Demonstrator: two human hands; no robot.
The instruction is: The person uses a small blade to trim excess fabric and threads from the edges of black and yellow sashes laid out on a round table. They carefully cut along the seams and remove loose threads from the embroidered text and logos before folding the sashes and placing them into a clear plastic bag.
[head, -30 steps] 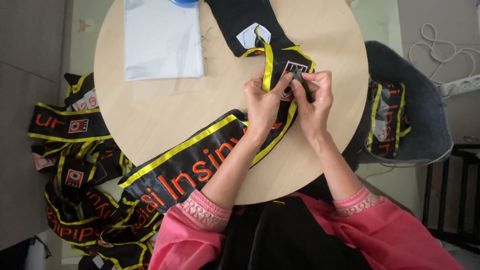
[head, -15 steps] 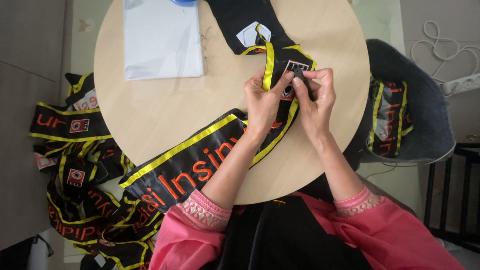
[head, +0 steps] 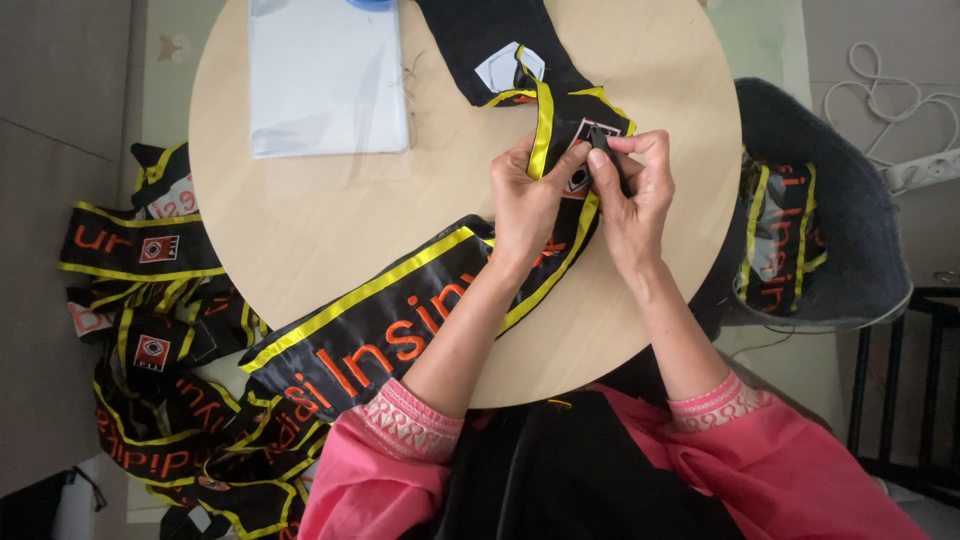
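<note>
A long black sash (head: 390, 315) with yellow edging and orange lettering lies across the round wooden table (head: 300, 220) and hangs off its left front edge. My left hand (head: 525, 200) presses down on the sash near its folded pointed end, thumb on the yellow trim. My right hand (head: 630, 195) pinches a small dark piece (head: 601, 140) against the sash's tip, beside a small square patch. Both hands touch each other over the fabric.
A clear plastic sleeve with white sheets (head: 328, 75) lies at the table's far left. A heap of similar sashes (head: 160, 350) covers the floor at left. At right, a dark padded chair (head: 830, 220) holds more sashes (head: 785, 240). White cable (head: 890, 100) lies beyond.
My hands have stayed at the sash tip, with my right fingers shifting slightly up over the small dark piece. The sash has not moved otherwise.
</note>
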